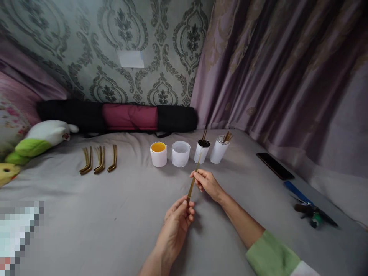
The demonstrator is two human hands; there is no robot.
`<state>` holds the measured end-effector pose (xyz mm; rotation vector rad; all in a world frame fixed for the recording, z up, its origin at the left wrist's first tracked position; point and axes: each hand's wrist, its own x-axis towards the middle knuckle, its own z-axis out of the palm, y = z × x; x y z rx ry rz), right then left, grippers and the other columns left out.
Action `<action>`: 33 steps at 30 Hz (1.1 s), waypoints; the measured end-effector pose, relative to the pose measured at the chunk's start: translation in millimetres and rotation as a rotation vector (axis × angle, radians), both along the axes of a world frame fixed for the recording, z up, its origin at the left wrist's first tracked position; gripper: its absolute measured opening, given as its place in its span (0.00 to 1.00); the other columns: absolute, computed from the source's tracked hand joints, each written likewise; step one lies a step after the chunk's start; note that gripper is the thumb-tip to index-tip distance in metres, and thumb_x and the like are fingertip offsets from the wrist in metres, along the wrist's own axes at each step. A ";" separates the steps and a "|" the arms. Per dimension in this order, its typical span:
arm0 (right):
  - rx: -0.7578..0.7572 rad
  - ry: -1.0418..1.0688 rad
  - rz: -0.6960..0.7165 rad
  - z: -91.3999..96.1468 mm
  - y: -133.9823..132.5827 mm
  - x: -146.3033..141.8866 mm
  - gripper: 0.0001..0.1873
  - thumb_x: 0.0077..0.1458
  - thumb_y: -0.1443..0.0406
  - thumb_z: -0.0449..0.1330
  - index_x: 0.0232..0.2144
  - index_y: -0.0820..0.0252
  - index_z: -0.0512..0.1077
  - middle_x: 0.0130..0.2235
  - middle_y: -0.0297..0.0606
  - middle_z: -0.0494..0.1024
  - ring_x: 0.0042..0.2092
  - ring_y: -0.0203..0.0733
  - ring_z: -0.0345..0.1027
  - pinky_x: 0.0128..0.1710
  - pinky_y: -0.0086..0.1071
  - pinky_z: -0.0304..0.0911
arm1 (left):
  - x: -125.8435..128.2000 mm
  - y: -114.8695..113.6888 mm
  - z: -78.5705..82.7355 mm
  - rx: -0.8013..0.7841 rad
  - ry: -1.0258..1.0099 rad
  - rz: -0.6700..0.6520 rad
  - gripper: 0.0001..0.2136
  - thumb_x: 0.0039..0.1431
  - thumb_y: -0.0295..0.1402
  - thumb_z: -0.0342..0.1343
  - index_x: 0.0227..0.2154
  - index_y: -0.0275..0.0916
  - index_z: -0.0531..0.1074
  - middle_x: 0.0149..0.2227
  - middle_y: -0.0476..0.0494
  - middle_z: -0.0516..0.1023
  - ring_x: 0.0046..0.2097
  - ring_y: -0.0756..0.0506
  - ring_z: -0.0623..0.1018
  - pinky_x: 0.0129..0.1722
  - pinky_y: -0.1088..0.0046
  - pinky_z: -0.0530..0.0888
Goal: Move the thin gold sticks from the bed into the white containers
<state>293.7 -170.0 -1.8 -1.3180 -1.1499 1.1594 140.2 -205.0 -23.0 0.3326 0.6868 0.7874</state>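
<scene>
Both hands hold one slim, tapered golden-brown strip (191,188), slanting up and away over the grey sheet. At its lower, darker end, my left hand (176,220) is closed around it. Further up, the fingers of my right hand (207,184) pinch it near the middle. The thin tip points at a white-wrapped cup with dark contents (200,156), in which thin sticks stand. Beside that cup is a white-wrapped jar (218,151) with more brown strips. Left of them are a translucent white tub (180,156) and a white tub with yellow contents (158,156).
Bent brown strips lie in three bunches (99,160) at the left. A black phone (275,166), a blue-handled tool (297,192) and keys-like dark items (314,214) lie at the right. A black and maroon bag (129,117) runs along the wall, near a plush toy (43,138).
</scene>
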 end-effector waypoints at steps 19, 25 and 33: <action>0.117 -0.074 -0.140 19.0 17.3 21.2 0.18 0.50 0.55 0.49 0.32 0.62 0.69 0.21 0.29 0.64 0.17 0.26 0.52 0.13 0.22 0.49 | 0.2 0.7 -1.9 -0.012 0.007 0.007 0.12 0.48 0.27 0.55 0.38 0.32 0.66 0.31 0.41 0.71 0.27 0.53 0.70 0.25 0.78 0.68; 0.129 -0.100 -0.154 28.0 21.5 25.6 0.17 0.50 0.55 0.49 0.31 0.62 0.69 0.21 0.29 0.64 0.17 0.26 0.52 0.13 0.21 0.49 | 0.8 1.1 -3.1 -0.007 0.015 0.009 0.13 0.48 0.26 0.54 0.39 0.32 0.65 0.32 0.40 0.71 0.27 0.53 0.70 0.26 0.78 0.68; 0.139 -0.136 -0.165 35.8 27.0 31.1 0.16 0.49 0.55 0.50 0.30 0.62 0.68 0.22 0.30 0.65 0.17 0.25 0.53 0.13 0.21 0.50 | 0.5 2.1 -4.5 0.011 0.012 0.006 0.14 0.48 0.27 0.55 0.39 0.31 0.65 0.31 0.41 0.71 0.27 0.53 0.70 0.26 0.78 0.68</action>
